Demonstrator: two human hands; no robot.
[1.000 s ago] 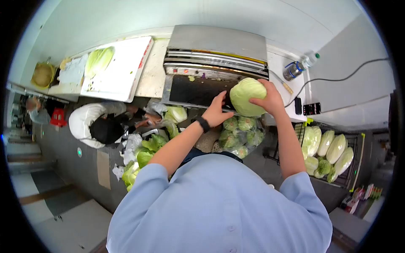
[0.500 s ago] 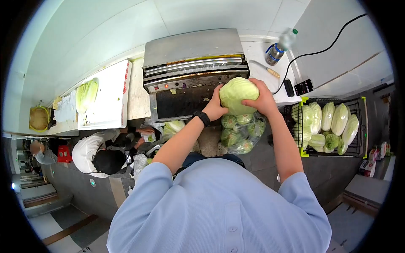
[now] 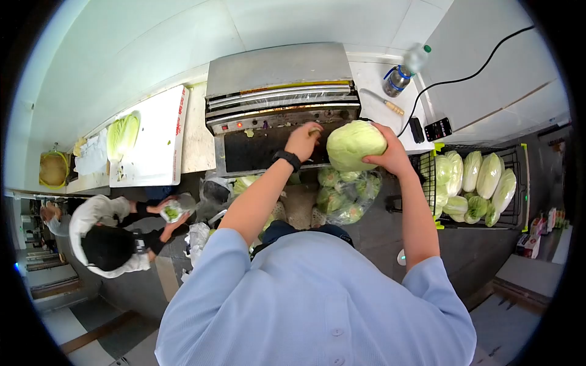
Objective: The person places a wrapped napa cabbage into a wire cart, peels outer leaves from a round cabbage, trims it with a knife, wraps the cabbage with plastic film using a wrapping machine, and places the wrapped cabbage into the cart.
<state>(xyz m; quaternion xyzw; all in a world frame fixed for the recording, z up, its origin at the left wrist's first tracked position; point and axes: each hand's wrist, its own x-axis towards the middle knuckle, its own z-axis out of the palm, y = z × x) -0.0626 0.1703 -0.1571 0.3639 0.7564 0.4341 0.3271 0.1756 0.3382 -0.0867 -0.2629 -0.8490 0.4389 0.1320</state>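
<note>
A round pale-green cabbage (image 3: 356, 145) is held up over the right end of the wrapping machine's dark plate (image 3: 250, 149). My right hand (image 3: 394, 152) grips its right side, thumb across the front. My left hand (image 3: 303, 140) is apart from the cabbage, above the dark plate, with its fingers curled in. Something small and brownish may be at those fingertips, too blurred to name. Behind both hands is the film wrapping machine (image 3: 278, 67), with clear film across its front. Below the cabbage, a clear plastic bag (image 3: 349, 198) of green vegetables stands on the floor.
To the right, a black crate (image 3: 522, 183) holds wrapped napa cabbages (image 3: 488, 174). A knife (image 3: 390, 105), phone (image 3: 438, 129) and bottles (image 3: 398, 79) lie or stand on the counter. Left are a white cutting board (image 3: 155, 143) and a crouching co-worker (image 3: 107, 238) holding a bag of greens.
My left hand has let go of the cabbage and moved left with fingers curling. My right hand has shifted the cabbage slightly right and down. The co-worker has moved left, lifting a bag.
</note>
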